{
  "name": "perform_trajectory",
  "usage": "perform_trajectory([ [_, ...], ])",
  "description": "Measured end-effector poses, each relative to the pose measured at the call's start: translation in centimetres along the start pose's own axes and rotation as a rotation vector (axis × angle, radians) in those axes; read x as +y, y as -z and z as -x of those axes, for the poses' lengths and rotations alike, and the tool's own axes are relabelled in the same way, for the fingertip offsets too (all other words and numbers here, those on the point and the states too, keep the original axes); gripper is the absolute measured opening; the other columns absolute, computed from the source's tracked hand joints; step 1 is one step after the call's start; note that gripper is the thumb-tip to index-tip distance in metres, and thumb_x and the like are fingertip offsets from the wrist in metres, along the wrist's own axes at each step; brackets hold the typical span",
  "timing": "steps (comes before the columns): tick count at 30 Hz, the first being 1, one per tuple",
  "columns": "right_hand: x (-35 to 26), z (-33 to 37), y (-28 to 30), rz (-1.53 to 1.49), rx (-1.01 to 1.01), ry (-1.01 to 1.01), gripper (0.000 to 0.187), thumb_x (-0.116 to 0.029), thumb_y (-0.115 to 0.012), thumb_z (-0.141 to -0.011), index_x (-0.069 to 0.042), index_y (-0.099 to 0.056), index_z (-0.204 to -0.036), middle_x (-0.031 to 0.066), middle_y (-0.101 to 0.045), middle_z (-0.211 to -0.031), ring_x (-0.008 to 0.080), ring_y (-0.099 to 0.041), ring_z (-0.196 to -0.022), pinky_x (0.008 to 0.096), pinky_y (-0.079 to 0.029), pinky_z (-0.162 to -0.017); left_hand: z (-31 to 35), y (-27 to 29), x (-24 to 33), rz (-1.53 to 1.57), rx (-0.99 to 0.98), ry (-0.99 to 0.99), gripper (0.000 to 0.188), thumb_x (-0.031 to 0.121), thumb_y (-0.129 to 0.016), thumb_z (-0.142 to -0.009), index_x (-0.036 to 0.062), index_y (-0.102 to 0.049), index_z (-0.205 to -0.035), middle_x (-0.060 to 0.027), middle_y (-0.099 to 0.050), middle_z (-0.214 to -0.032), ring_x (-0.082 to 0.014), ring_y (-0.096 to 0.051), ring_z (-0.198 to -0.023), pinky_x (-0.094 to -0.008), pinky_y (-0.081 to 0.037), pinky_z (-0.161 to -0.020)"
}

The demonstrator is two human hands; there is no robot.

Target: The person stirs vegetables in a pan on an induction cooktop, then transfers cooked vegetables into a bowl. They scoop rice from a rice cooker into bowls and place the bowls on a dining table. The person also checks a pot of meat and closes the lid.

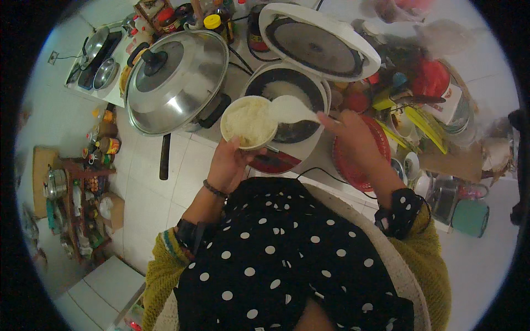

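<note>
My left hand holds a white bowl from below, its thumb over the near rim. White rice fills the bowl. In my right hand is a white rice paddle, its handle between the fingers and its blade at the bowl's right rim. Just behind and to the right of the bowl stands a rice cooker with its lid raised. Some rice lies inside its dark inner pot; the bowl and paddle hide part of it.
A large lidded steel pan stands left of the cooker, its long dark handle pointing toward me. A red basket sits under my right forearm. Dishes and a yellow-green knife crowd the right side. Jars stand behind.
</note>
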State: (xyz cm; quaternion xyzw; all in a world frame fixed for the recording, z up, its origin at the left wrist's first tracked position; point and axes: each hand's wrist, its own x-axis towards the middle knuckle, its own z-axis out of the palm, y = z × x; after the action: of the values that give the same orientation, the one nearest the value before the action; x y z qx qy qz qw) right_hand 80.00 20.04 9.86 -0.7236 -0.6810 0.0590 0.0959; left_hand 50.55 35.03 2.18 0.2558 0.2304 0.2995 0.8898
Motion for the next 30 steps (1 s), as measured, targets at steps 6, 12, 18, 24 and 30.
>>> perform_trajectory([
  [6,3.7,-2.1,-5.6,-0.201,-0.041,-0.233,0.046,-0.004,-0.059,-0.087,-0.015,-0.065,-0.132,0.0189,-0.069,-0.110,0.0358,-0.067,-0.104,0.0463,-0.054,-0.088,3.3,1.7,1.4,-0.624,0.065,-0.015,0.064,0.034,-0.063,-0.096,0.0002,-0.042,-0.146,-0.0143,-0.065,-0.129,-0.0250,-0.070,-0.103,-0.0280,-0.054,-0.076],
  [12,-0.7,-7.9,-11.2,-0.034,-0.196,-0.187,0.026,-0.013,-0.064,-0.082,-0.005,-0.071,-0.106,0.0228,-0.073,-0.097,0.0419,-0.071,-0.091,0.0520,-0.056,-0.082,8.2,3.7,1.5,-0.325,0.187,0.033,0.068,0.046,-0.061,-0.096,-0.0037,-0.046,-0.140,-0.0151,-0.065,-0.122,-0.0224,-0.070,-0.094,-0.0265,-0.050,-0.066],
  [18,-2.8,-10.9,-13.2,-0.092,-0.308,-0.118,0.022,-0.014,-0.063,-0.084,0.000,-0.072,-0.099,0.0244,-0.072,-0.093,0.0438,-0.071,-0.088,0.0527,-0.056,-0.081,8.8,4.5,1.4,-0.305,0.105,0.010,0.084,0.054,-0.071,-0.089,-0.0037,-0.043,-0.143,-0.0172,-0.062,-0.129,-0.0280,-0.071,-0.101,-0.0332,-0.057,-0.074],
  [24,0.5,-10.4,-14.6,-0.123,0.009,0.146,0.026,-0.016,-0.056,-0.094,0.000,-0.072,-0.106,0.0218,-0.072,-0.098,0.0377,-0.068,-0.083,0.0477,-0.055,-0.075,6.7,3.4,1.7,-0.414,0.132,-0.053,0.071,0.041,-0.065,-0.096,-0.0009,-0.039,-0.147,-0.0150,-0.065,-0.126,-0.0254,-0.072,-0.096,-0.0241,-0.050,-0.063],
  [30,4.1,-7.8,-9.5,-0.964,-0.093,-0.454,0.030,-0.017,-0.058,-0.099,-0.002,-0.068,-0.123,0.0097,-0.069,-0.095,0.0184,-0.061,-0.086,0.0335,-0.051,-0.079,3.1,1.5,2.3,-0.523,0.120,-0.010,0.061,0.030,-0.056,-0.102,0.0044,-0.031,-0.152,-0.0152,-0.062,-0.133,-0.0209,-0.072,-0.094,-0.0236,-0.046,-0.062],
])
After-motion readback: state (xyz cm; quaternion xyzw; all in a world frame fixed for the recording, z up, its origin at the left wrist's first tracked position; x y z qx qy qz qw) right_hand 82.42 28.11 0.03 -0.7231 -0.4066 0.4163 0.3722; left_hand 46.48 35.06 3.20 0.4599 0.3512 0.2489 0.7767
